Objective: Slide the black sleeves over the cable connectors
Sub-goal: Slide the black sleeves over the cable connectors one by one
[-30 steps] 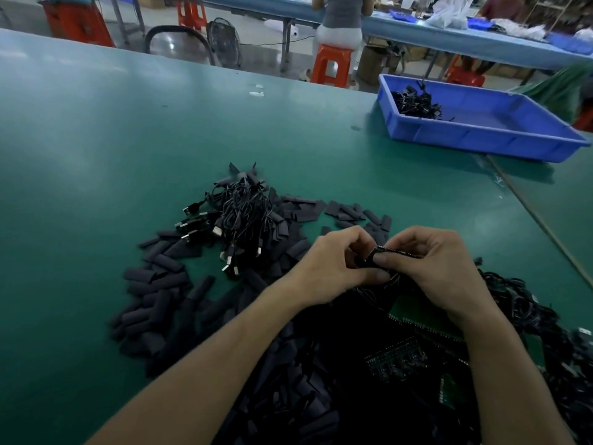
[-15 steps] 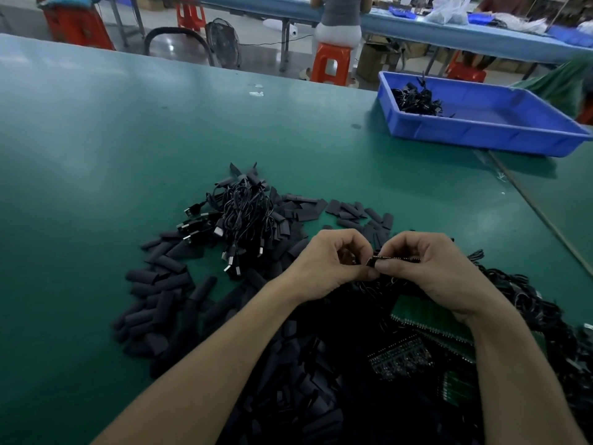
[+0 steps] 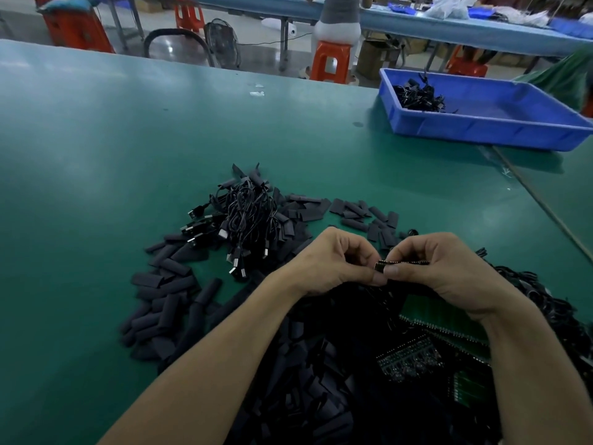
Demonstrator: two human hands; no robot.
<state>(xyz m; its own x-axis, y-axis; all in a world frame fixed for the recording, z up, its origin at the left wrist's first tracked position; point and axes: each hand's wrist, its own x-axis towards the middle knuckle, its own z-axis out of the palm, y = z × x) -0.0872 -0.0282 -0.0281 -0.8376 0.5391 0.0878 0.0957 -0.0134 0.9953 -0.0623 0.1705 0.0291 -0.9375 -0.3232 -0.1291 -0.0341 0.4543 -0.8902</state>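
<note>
My left hand (image 3: 333, 261) and my right hand (image 3: 439, 271) meet fingertip to fingertip above the near middle of the green table. My right hand pinches a small dark connector board (image 3: 402, 263) whose end pokes out to the left. My left hand's curled fingers close round something small at that end; I cannot see what. A bundle of black cables with metal plugs (image 3: 244, 220) lies beyond my left hand. Several loose black sleeves (image 3: 167, 290) are scattered around it and piled below my arms.
A blue tray (image 3: 500, 130) holding a small heap of black cables (image 3: 420, 96) stands at the back right. Green circuit boards (image 3: 449, 319) lie under my right wrist, with more black cables (image 3: 545, 303) to their right. A person sits on an orange stool (image 3: 330, 59) beyond the table.
Both hands have stayed together on the small part, shifting slightly; the dark board now shows more plainly between my right fingers. The camera has tilted a little.
</note>
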